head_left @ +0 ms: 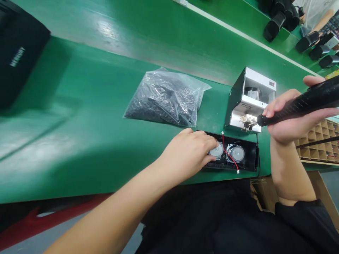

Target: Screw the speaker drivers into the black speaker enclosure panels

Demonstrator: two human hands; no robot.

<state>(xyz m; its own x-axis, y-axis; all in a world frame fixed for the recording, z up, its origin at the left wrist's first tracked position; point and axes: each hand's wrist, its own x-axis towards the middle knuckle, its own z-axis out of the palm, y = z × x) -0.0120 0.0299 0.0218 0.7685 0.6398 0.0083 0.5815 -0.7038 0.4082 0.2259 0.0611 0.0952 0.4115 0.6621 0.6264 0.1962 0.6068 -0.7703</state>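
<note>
On the green workbench lies a long black speaker housing [250, 163] with its open side up. Two round speakers sit inside it, the left speaker [217, 152] and the right speaker [235, 154]. My left hand [189, 151] grips the left one between thumb and fingers, covering the housing's left end. A red wire [230, 158] with white plugs crosses the housing. My right hand [288, 120] is wrapped around a black electric screwdriver [302, 102], held sideways. Its tip is at the front outlet of a silver and black screw feeder [245, 106]; contact cannot be made out.
A clear plastic bag [169, 98] of dark parts lies behind the housing. A large black bag or case [18, 53] stands far left. At right is a cardboard divider tray [315, 144]. Across the bench, another person's hands [321, 24] are near several black cylindrical parts [275, 26].
</note>
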